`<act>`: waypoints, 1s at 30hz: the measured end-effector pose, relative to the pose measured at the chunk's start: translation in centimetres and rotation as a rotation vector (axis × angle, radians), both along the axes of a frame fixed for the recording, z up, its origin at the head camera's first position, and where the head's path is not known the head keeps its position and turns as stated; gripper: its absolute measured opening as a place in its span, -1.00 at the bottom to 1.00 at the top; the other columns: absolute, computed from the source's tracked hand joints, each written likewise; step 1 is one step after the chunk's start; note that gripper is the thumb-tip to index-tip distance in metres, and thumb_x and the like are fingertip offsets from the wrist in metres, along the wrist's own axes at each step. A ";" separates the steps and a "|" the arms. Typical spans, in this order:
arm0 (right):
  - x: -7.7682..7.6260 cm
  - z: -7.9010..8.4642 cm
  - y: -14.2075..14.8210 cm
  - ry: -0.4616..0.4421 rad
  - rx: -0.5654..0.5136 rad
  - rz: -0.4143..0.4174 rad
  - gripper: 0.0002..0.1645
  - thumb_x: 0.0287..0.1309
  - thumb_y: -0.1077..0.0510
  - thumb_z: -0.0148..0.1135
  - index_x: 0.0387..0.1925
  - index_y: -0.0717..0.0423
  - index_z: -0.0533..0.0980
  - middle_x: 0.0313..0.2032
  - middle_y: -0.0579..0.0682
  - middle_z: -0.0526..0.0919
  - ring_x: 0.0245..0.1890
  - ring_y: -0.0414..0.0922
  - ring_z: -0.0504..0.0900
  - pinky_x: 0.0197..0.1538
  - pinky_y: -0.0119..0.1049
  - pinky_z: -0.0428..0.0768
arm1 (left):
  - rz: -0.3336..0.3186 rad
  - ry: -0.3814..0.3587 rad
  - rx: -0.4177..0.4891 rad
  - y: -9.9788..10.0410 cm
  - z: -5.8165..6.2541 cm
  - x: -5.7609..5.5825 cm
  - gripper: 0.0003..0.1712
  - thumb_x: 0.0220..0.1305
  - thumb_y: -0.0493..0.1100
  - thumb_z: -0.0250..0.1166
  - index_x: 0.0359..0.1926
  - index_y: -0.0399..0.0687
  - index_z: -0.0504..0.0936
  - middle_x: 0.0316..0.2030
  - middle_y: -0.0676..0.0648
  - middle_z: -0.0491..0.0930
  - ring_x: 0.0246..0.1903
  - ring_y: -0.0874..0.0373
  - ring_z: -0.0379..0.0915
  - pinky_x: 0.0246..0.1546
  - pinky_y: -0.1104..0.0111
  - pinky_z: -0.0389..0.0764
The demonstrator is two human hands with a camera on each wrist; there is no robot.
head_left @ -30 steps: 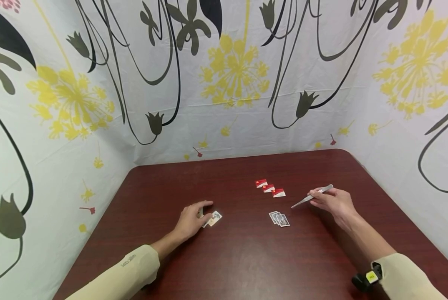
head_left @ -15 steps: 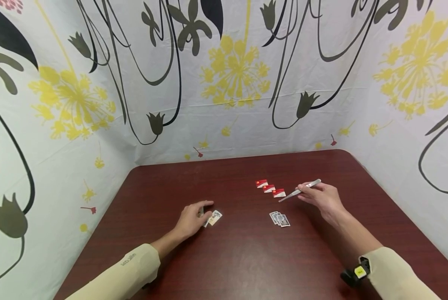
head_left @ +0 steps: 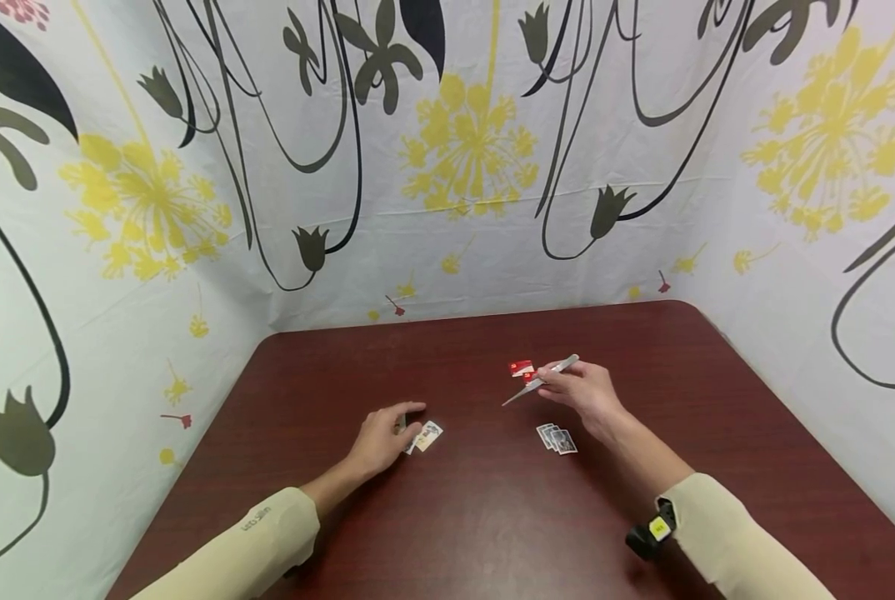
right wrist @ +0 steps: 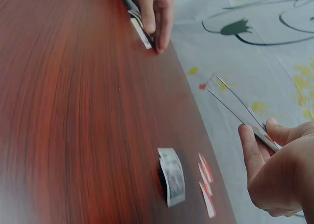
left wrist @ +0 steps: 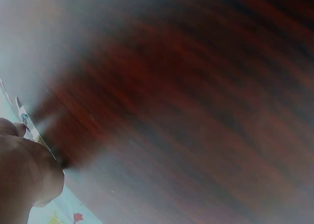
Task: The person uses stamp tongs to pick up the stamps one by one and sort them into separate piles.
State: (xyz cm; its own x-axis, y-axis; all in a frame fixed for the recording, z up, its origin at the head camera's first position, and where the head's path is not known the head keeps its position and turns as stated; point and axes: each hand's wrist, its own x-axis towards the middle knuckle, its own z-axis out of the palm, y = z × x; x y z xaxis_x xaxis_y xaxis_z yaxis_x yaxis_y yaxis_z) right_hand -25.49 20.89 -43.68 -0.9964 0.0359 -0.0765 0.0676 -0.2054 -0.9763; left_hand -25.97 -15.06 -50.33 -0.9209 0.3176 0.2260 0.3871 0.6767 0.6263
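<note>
My right hand (head_left: 584, 396) pinches a pair of metal tweezers (right wrist: 229, 108) between thumb and fingers, above the table. The two tweezer tips stand apart with nothing between them. In the head view this hand covers part of the red-and-white cards (head_left: 521, 367) behind it. Nearer the front lies a fan of overlapping small picture cards (head_left: 557, 439). My left hand (head_left: 378, 437) rests on the table at a few more small picture cards (head_left: 429, 435), its thumb over their edge and its index finger stretched out. The hand partly hides these cards.
The dark red wooden table (head_left: 432, 517) has rounded far corners. Hanging close around its back and sides is a white cloth (head_left: 387, 275) with printed flowers. A black device with a yellow label (head_left: 653, 531) is strapped at my right wrist.
My right hand has moved left with the tweezers, from the right of the red-and-white cards to in front of them. The left hand and the cards have stayed put.
</note>
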 end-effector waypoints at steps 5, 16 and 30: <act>-1.0 -0.7 -3.2 -0.033 -0.005 0.001 -0.67 0.37 0.41 0.35 0.06 0.57 0.54 -0.27 0.11 0.81 -0.33 -0.17 0.81 -0.05 -0.16 0.76 | 0.000 -0.001 0.001 -0.1 -0.1 0.0 -0.56 0.46 -0.18 0.41 0.32 0.01 0.69 -0.57 0.07 0.40 -0.59 0.32 0.17 -0.28 0.28 0.43; -2.1 -2.5 -8.1 -0.046 0.026 0.035 -0.78 0.32 0.40 0.40 -0.08 0.51 0.63 -0.28 0.15 0.79 -0.33 -0.14 0.80 -0.13 -0.20 0.78 | -0.009 0.007 0.010 -0.2 -0.1 -0.1 -0.55 0.46 -0.19 0.41 0.32 -0.01 0.69 -0.62 0.07 0.39 -0.64 0.34 0.17 -0.41 0.35 0.39; -2.7 -3.3 -11.5 -0.049 0.006 0.016 -0.84 0.29 0.44 0.40 -0.14 0.50 0.63 -0.34 0.14 0.77 -0.35 -0.13 0.79 -0.18 -0.24 0.78 | 0.008 -0.006 -0.007 0.0 0.3 -0.2 -0.56 0.44 -0.16 0.43 0.30 0.00 0.70 -0.53 0.08 0.50 -0.56 0.27 0.26 -0.28 0.29 0.46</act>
State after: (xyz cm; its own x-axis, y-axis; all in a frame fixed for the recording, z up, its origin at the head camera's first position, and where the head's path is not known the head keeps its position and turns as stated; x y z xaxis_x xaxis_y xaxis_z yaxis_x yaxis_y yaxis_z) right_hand -28.17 9.37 -47.02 -0.9920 0.0203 -0.1247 0.1182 -0.1978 -0.9731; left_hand -26.16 -15.09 -50.01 -0.9248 0.3119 0.2179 0.3778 0.6839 0.6242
